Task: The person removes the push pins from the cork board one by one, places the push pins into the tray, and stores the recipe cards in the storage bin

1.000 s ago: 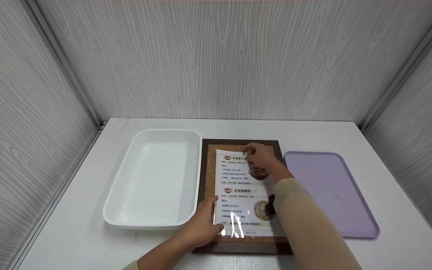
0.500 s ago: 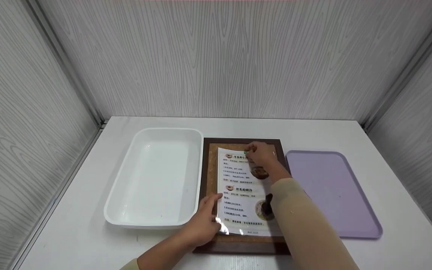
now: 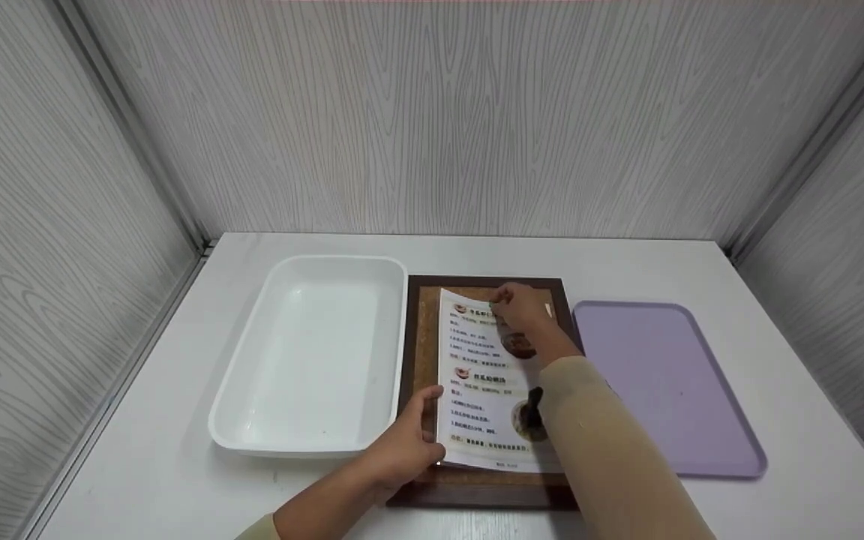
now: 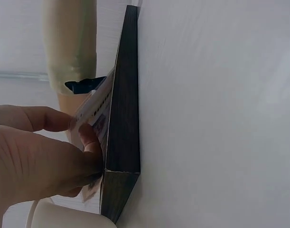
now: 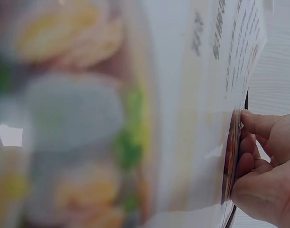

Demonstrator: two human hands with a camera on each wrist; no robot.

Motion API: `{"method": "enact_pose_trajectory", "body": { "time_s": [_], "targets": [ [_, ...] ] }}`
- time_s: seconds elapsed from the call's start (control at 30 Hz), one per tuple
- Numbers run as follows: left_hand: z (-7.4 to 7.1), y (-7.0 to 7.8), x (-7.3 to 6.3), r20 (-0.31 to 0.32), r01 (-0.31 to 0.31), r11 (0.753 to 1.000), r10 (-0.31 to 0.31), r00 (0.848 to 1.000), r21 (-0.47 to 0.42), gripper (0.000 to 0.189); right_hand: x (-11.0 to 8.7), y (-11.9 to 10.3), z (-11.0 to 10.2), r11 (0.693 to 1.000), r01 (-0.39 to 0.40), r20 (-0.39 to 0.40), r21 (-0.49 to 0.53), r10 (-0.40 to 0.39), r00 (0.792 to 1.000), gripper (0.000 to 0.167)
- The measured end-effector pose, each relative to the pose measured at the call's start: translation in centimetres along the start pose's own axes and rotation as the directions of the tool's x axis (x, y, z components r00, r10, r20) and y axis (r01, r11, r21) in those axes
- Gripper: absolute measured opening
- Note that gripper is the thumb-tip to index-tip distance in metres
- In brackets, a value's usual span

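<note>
A printed recipe sheet point(image 3: 477, 412) with food pictures lies over a brown-framed cork board point(image 3: 423, 330) in the head view. Its left side is lifted off the cork. My left hand point(image 3: 402, 450) pinches the sheet's lower left edge between thumb and fingers; the left wrist view shows this hand point(image 4: 40, 159) above the frame's dark edge point(image 4: 123, 104). At the top of the sheet, my right hand point(image 3: 523, 311) has its fingertips drawn together on a small green pushpin, largely hidden by the fingers. In the right wrist view that hand point(image 5: 273, 161) is at the sheet's far edge.
A deep white plastic tray point(image 3: 312, 352) stands left of the board, close against its frame. On the right lies a flat purple tray point(image 3: 657, 375), partly behind the right sleeve point(image 3: 619, 442). Grey wood-grain panels point(image 3: 432, 120) close off the back and sides.
The left edge of the sheet has risen and shifted slightly to the right, with my left hand now pinching it. My right hand stays at the top, and the green pushpin is more covered.
</note>
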State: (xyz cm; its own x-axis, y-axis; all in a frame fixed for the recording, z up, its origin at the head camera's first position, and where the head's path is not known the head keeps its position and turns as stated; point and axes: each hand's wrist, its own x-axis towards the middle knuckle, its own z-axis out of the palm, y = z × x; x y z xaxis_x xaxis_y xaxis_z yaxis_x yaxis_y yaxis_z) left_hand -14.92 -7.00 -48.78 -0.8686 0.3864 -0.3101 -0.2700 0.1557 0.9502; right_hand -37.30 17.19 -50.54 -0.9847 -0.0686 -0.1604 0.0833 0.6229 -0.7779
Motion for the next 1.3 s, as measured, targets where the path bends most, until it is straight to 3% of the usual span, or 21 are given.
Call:
{"method": "enact_pose_trajectory", "body": {
  "time_s": [0.4,0.7,1.13,1.3],
  "targets": [
    [0.42,0.00,0.08,-0.030,-0.003,0.998,0.002,1.000,-0.059,0.094,0.01,-0.28,0.19,0.998,-0.030,-0.025,0.062,0.031,0.999,0.017],
    [0.41,0.17,-0.10,-0.050,-0.027,0.998,0.024,0.998,-0.057,0.095,0.08,-0.54,-0.08,0.989,-0.092,-0.033,0.113,0.097,0.995,0.027],
    [0.42,0.27,0.08,-0.036,-0.019,0.998,0.017,0.999,-0.062,0.094,0.08,-0.22,0.04,0.995,-0.086,-0.060,0.045,0.088,0.994,0.026],
    [0.39,0.40,0.08,-0.038,-0.021,0.998,0.018,0.999,-0.064,0.094,0.19,-0.17,-0.06,0.992,-0.108,-0.037,0.072,0.111,0.993,0.022]
  ]
}}
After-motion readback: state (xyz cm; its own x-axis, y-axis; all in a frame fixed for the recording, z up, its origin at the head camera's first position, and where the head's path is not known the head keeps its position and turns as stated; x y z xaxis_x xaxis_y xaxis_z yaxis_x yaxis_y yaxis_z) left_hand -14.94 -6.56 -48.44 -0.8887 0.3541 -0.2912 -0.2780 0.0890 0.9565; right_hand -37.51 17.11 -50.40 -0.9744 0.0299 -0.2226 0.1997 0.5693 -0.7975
